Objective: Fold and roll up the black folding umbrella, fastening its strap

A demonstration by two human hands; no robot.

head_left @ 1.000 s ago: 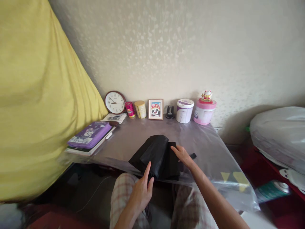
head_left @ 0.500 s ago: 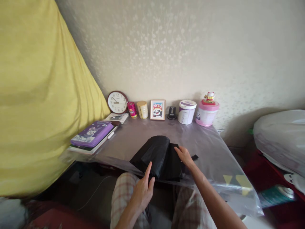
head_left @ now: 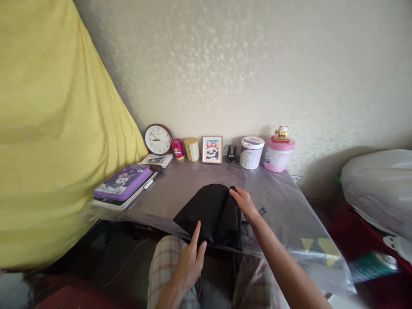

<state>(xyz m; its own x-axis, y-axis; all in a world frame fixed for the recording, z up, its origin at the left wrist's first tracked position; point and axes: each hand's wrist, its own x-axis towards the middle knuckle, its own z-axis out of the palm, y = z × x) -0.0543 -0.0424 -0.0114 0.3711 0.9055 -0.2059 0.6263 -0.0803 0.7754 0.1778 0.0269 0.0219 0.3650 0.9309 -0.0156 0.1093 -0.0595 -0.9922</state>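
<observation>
A black folded fabric (head_left: 202, 210) with broad, pleat-like panels lies at the table's front edge; I cannot make out what kind of article it is. My left hand (head_left: 189, 259) holds its lower edge, index finger stretched along the fabric and thumb beside the gathered end. At the upper right corner, my right hand (head_left: 243, 201) pinches one panel between thumb and fingers. A short dark strap (head_left: 263, 211) shows just beyond the right wrist. The fabric's underside is hidden.
A plastic-covered table (head_left: 277, 206) carries a purple case (head_left: 124, 182) on books at left. Along the wall stand a clock (head_left: 158, 139), a pink can (head_left: 177, 149), a yellow canister (head_left: 192, 149), a picture frame (head_left: 212, 150), a white tub (head_left: 252, 153) and a pink tub (head_left: 278, 155).
My right hand has drawn the right panel up and slightly left, and it now lies flatter beside the main panel. My left hand has shifted slightly down and left.
</observation>
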